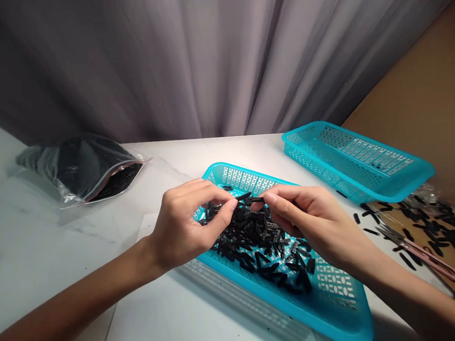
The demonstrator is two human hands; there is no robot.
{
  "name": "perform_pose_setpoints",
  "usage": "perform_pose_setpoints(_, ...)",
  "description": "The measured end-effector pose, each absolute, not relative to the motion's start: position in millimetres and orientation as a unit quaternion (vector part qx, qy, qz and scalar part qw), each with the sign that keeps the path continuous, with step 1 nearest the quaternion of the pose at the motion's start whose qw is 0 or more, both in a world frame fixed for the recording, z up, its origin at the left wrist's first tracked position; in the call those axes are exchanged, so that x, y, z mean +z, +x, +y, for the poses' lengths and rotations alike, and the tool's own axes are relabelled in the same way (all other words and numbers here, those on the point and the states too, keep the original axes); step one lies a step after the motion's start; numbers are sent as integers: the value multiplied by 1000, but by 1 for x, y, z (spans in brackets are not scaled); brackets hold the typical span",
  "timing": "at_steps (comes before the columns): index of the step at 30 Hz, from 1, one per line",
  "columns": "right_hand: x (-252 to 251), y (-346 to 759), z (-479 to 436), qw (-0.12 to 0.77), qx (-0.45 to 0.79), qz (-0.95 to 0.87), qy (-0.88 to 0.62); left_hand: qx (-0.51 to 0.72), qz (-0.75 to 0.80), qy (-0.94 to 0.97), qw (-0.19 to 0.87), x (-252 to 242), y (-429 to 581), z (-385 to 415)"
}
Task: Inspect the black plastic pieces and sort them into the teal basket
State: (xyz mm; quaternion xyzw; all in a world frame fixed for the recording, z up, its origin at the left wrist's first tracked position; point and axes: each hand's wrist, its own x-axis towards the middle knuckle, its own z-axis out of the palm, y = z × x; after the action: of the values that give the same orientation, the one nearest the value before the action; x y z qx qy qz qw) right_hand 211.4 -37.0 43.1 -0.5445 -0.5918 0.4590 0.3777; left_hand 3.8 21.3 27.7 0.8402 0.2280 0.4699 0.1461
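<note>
Both hands are raised over a blue perforated basket that holds a heap of small black clips. My left hand is closed in a pinch of thumb and forefinger, with a thin black piece at its fingertips. Opposite it, my right hand pinches a small black clip between thumb and fingers. The two pieces are close together; whether they touch I cannot tell. Some clips in the heap lie spread in a V shape, and the hands hide part of the basket's far end.
A second blue basket stands at the back right. Near it lie pink-handled scissors and scattered black pieces. An open zip bag of black contents rests at the back left. A grey curtain hangs behind the white table.
</note>
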Motion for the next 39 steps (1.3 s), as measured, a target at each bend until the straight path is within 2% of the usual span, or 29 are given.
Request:
perform_pose_setpoints(11,41,210,-37,390,469,-583,-537,458,249,828,206,28,3,20)
perform_pose_setpoints(39,40,212,-36,396,478,-593,-514,449,251,830,216,27,1,19)
